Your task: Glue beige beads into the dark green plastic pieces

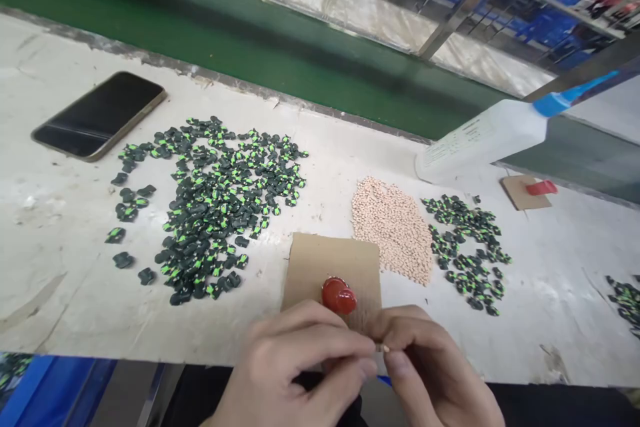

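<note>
At the table's front edge my left hand [300, 360] and my right hand [430, 367] meet, both closed in a pinch. Between the right thumb and forefinger shows a small beige piece [385, 348]. The left fingertips press together just beside it, and what they hold is hidden. Right behind my hands lies a cardboard square [320, 253] with a red cap-like piece [339, 295] on it. A spread pile of tiny beige pieces [390, 227] is behind and to the right. Small dark pieces with green marks [215, 200] lie heaped on the left.
Another group of dark-green pieces [470, 247] lies right of the beige pile. A white bottle with a blue nozzle [485, 137] stands behind it. A phone [100, 113] lies at the back left. A second cardboard piece [515, 192] carries a red part. A green belt [250, 47] runs behind.
</note>
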`<state>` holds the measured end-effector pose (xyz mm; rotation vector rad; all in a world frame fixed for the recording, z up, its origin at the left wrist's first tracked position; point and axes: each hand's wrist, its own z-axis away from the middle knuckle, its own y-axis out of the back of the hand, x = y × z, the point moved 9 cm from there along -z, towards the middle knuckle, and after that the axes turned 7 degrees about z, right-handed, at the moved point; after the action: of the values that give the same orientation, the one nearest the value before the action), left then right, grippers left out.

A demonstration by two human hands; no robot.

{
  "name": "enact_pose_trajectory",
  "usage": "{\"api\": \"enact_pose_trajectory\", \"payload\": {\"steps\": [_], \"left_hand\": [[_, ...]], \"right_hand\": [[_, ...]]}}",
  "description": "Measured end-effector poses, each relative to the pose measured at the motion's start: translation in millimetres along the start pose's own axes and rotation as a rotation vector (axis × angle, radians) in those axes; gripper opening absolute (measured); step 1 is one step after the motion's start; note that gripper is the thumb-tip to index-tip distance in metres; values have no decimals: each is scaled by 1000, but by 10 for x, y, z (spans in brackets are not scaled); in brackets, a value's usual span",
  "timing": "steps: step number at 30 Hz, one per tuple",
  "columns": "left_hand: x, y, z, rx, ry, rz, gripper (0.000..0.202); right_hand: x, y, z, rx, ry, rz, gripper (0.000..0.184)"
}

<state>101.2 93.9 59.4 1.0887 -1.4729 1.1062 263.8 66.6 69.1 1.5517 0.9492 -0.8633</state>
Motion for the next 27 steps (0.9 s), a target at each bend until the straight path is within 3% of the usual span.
{"api": "enact_pose_trajectory", "payload": {"steps": [4,9,22,27], "left_hand": [[9,137,35,40,-50,-123,33],[-89,176,59,42,-71,-227,35],[-125,111,-25,-10,-18,-221,30],[-149,171,-2,69,12,-167,31]], "right_hand": [[81,29,-55,-98,108,303,21],[124,-73,-99,-232,92,458,22],[101,-71,-132,-236,89,515,23],[106,-28,-122,-210,14,395,21]]}}
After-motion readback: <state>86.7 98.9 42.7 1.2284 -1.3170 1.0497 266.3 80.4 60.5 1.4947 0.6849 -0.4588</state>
